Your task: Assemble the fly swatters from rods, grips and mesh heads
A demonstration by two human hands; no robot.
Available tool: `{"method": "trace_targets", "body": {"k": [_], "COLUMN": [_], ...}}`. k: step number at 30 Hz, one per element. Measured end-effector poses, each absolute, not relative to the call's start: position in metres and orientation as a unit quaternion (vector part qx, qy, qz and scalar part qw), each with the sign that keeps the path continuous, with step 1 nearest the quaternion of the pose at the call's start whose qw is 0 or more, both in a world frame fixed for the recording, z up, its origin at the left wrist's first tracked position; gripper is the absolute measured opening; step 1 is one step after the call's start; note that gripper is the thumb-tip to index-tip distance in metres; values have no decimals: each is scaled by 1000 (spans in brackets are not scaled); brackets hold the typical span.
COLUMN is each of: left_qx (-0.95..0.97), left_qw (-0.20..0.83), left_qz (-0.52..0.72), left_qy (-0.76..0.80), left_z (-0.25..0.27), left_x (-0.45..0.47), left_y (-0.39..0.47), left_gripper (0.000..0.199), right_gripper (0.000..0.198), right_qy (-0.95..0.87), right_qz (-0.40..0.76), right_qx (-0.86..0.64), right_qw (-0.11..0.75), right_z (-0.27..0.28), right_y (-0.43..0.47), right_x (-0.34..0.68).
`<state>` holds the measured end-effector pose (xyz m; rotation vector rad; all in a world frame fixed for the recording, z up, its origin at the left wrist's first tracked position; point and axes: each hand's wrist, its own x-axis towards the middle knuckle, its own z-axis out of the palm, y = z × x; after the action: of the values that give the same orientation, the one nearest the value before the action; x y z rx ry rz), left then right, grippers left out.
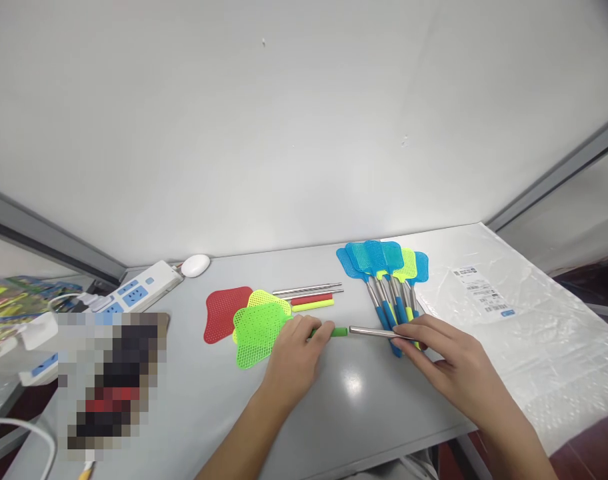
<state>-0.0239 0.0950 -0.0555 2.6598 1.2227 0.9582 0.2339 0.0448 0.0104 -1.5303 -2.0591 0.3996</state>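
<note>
Left of the swatter bundle (384,257), the person's left hand (298,347) grips a green tube (340,332), likely light and firm, while beside the bundle's handles (401,310) the right hand (449,350) pinches a metal rod (370,331), probably stiff, slick, best held mid-length.

The head view looks down across the desk (329,420).
</note>
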Motion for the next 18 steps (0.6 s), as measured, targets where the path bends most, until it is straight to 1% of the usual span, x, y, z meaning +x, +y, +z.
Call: {"method": "trace_targets", "body": {"k": [3,6,10,12,14,18], "left_qx": [861,862,880,883,878,864], "left_qw": [25,16,7,16,31,51], "left_qz": [314,308,303,305,305,324], "left_qy": [400,402,367,356,367,383], "left_z": [-53,-52,-50,-48,-46,-43], "left_x": [-28,-29,-22,-19,-20,-34], "left_y": [95,94,88,85,84,83], "left_gripper": [39,37,26,21,21,17], "right_gripper": [18,19,22,22,21,18], "right_qy": [-778,-800,-842,-859,-864,-866], "right_qz": [133,105,56,26,8,6], "right_qx": [-554,-538,-500,-484,-479,-481], "right_qw": [266,244,196,167,152,138], "right_z": [14,18,20,21,23,29], "right_y": [46,49,53,55,58,63], "right_x": [232,228,209,196,185,177]}}
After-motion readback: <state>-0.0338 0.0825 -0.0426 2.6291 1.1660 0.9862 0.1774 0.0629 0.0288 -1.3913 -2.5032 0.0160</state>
